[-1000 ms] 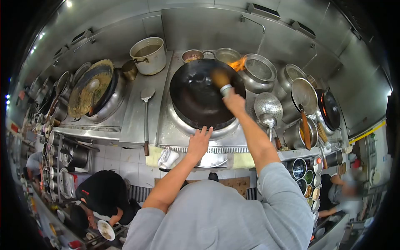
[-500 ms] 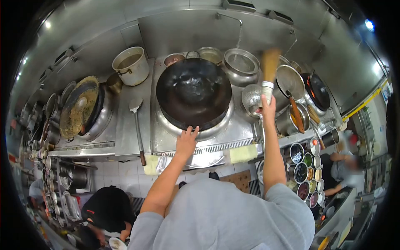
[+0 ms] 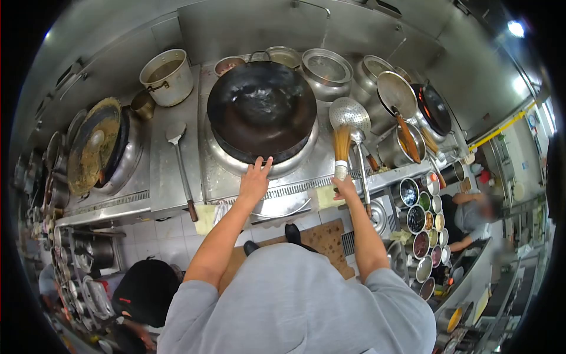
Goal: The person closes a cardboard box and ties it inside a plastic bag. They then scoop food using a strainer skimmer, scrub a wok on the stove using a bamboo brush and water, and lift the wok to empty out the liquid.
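Note:
A large black wok [image 3: 262, 118] sits on the round metal burner ring [image 3: 215, 154], tilted, with a shiny wet patch inside. At its near rim is my left hand [image 3: 256, 180], fingers on the edge where the near handle would be; that handle is hidden. My right hand [image 3: 345, 187] is closed around the white-wrapped grip of a bamboo wok brush [image 3: 342, 144]. The brush's bristles point away from me, in front of the perforated skimmer [image 3: 350, 113], whose long handle runs toward the counter edge. Whether bristles and skimmer touch, I cannot tell.
Left of the wok lie a spatula [image 3: 183, 162] and a tall pot [image 3: 168, 76]. Metal pots [image 3: 327, 71] line the back. At right stand a strainer [image 3: 396, 94] and several seasoning containers [image 3: 415, 218]. People [image 3: 147, 292] work at lower left and at right [image 3: 471, 215].
My right hand has brought the brush down and toward me, from raised beyond the skimmer to low beside it. My left hand stays at the wok's rim. The whole view has shifted slightly.

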A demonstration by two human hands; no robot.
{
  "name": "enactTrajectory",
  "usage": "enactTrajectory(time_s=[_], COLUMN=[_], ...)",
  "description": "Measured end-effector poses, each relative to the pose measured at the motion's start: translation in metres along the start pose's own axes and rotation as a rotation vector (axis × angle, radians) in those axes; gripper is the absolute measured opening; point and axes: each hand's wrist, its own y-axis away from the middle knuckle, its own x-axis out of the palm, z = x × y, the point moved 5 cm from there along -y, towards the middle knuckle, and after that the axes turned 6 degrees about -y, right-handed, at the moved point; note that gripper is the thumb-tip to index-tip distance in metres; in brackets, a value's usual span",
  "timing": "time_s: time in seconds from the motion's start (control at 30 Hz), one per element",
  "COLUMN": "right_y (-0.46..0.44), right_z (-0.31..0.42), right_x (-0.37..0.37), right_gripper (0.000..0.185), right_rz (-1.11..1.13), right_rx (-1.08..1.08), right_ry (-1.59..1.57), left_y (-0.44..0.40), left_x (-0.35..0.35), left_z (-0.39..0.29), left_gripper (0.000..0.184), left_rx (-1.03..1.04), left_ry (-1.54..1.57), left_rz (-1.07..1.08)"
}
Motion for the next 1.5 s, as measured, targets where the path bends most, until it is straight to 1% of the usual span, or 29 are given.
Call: enactTrajectory(time_s=[0.03,0.07,0.13,0.17,0.23,0.27,0.3,0.37,0.4,0.47,0.53,0.6,0.67,0.7,0.73,0.77,0.8,0.83,0.9,0.93,0.97,1.0,1.07,1.17,1.2,1.23,1.37,1.43,1.5], right_y=[-0.004,-0.012,-0.029,-0.029,-0.026,-0.012,-0.002,0.032,0.05,0.065,0.099,0.123,0.138,0.137,0.139,0.159,0.188,0.211,0.236,0.225,0.237,0.247,0.269,0.293,0.303,0.309,0.326,0.326,0.329], right_z=[-0.004,-0.015,-0.027,-0.032,-0.046,-0.042,-0.046,-0.039,-0.048,-0.095,-0.135,-0.191,-0.259,-0.301,-0.354,-0.394,-0.411,-0.422,-0.443,-0.515,-0.537,-0.546,-0.529,-0.526,-0.523,-0.519,-0.485,-0.471,-0.453], right_x=[-0.008,-0.014,-0.019,-0.024,-0.028,-0.029,-0.029,-0.036,-0.035,-0.03,-0.028,-0.029,-0.029,-0.038,-0.034,-0.03,-0.049,-0.065,-0.098,-0.099,-0.106,-0.109,-0.108,-0.085,-0.073,-0.063,-0.028,-0.017,-0.017], right_gripper=[0.064,0.064,0.079,0.079,0.088,0.081,0.081,0.07,0.059,0.056,0.048,0.046,0.047,0.047,0.049,0.05,0.042,0.034,0.031,0.031,0.034,0.038,0.043,0.043,0.043,0.042,0.04,0.038,0.042], right_rz=[0.006,-0.004,-0.087,-0.084,-0.044,-0.102,-0.1,-0.271,-0.398,-0.239,-0.079,-0.004,0.08,0.012,0.188,0.374,0.352,0.356,0.251,-0.077,-0.179,-0.279,-0.323,-0.262,-0.233,-0.206,-0.097,-0.008,-0.035], right_rx=[0.002,0.007,-0.296,-0.299,-0.261,-0.251,-0.254,-0.602,-0.79,-0.784,-0.645,-0.49,-0.24,-0.185,-0.118,-0.058,0.274,0.577,0.1,0.512,0.546,0.588,0.636,0.622,0.655,0.691,0.747,0.677,0.641], right_ry=[0.188,0.179,0.879,0.876,0.683,0.733,0.727,0.538,0.488,0.464,0.377,0.393,0.478,0.441,0.466,0.475,0.33,0.196,-0.002,0.103,-0.106,-0.322,-0.505,-0.519,-0.525,-0.531,-0.404,-0.337,-0.346], left_y=[-0.001,-0.002,0.0,0.001,0.002,0.005,0.005,-0.002,-0.003,-0.003,-0.003,-0.003,-0.009,-0.014,-0.018,-0.022,-0.021,-0.022,-0.008,0.004,0.008,0.012,0.004,-0.006,-0.012,-0.015,-0.016,-0.018,-0.018], left_x=[0.001,0.002,0.001,-0.001,-0.007,-0.007,-0.006,-0.002,-0.003,-0.006,-0.014,-0.021,-0.016,-0.009,-0.002,0.008,0.004,0.005,-0.018,-0.037,-0.043,-0.05,-0.045,-0.049,-0.047,-0.046,-0.053,-0.056,-0.065], left_z=[0.001,0.001,-0.003,-0.005,-0.019,-0.025,-0.027,-0.032,-0.037,-0.041,-0.049,-0.058,-0.061,-0.059,-0.058,-0.057,-0.058,-0.069,-0.047,-0.047,-0.029,-0.012,0.045,0.103,0.118,0.131,0.139,0.145,0.147], left_gripper=[0.074,0.075,0.076,0.076,0.076,0.075,0.075,0.073,0.073,0.071,0.069,0.068,0.058,0.054,0.048,0.04,0.028,0.028,0.02,0.017,0.017,0.017,0.019,0.024,0.031,0.031,0.038,0.037,0.037], left_rx=[0.01,0.017,0.038,0.05,0.037,0.027,0.027,-0.007,-0.005,-0.054,-0.033,0.058,0.184,0.241,0.222,0.274,0.22,0.246,0.213,0.248,0.26,0.261,0.183,0.115,0.062,0.051,0.086,0.131,0.152], left_ry=[-0.001,-0.001,0.032,0.062,0.056,0.058,0.051,0.036,0.031,-0.061,-0.134,-0.174,-0.14,-0.085,-0.058,-0.131,-0.092,-0.086,-0.15,-0.093,-0.052,-0.103,-0.136,-0.29,-0.296,-0.298,-0.278,-0.24,-0.215], left_rz=[-0.002,-0.005,-0.018,-0.038,-0.044,-0.041,-0.043,-0.021,-0.026,-0.08,-0.159,-0.33,-0.445,-0.433,-0.389,-0.434,-0.416,-0.403,-0.458,-0.503,-0.484,-0.474,-0.397,-0.389,-0.325,-0.329,-0.349,-0.381,-0.34])
